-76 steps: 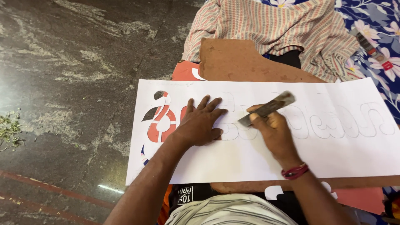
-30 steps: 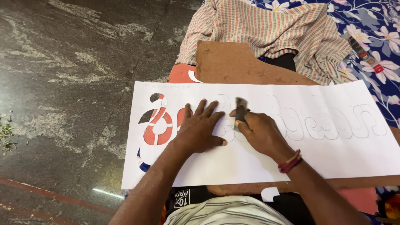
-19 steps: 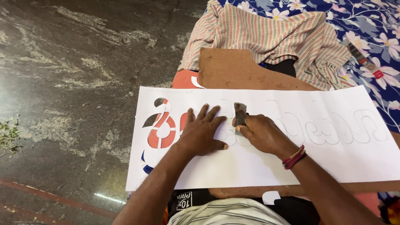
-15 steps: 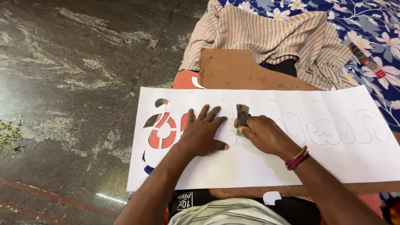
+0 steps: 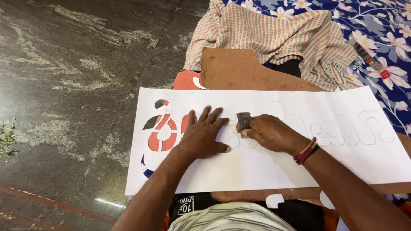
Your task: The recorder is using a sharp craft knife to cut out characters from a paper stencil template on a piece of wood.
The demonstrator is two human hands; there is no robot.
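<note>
A long white paper sheet (image 5: 274, 167) with outlined letter shapes lies across a brown board (image 5: 239, 72). Cut-out openings at the sheet's left end show red underneath (image 5: 165, 132). My left hand (image 5: 203, 134) lies flat on the sheet with fingers spread, pressing it down just right of the cut-outs. My right hand (image 5: 269, 132) grips a small dark cutting tool (image 5: 243, 122), its tip on the paper beside my left fingertips. A red thread band circles my right wrist.
A striped cloth (image 5: 274, 38) lies bunched beyond the board. A blue floral sheet (image 5: 385, 47) covers the far right, with a small red-and-grey tool (image 5: 371, 60) on it. Dark polished stone floor (image 5: 64, 85) spreads to the left. Green scraps (image 5: 6, 137) lie at the left edge.
My right hand turned the tool from lying sideways above the sheet to upright and brought it down left, next to my left hand. My left hand stayed pressed on the paper.
</note>
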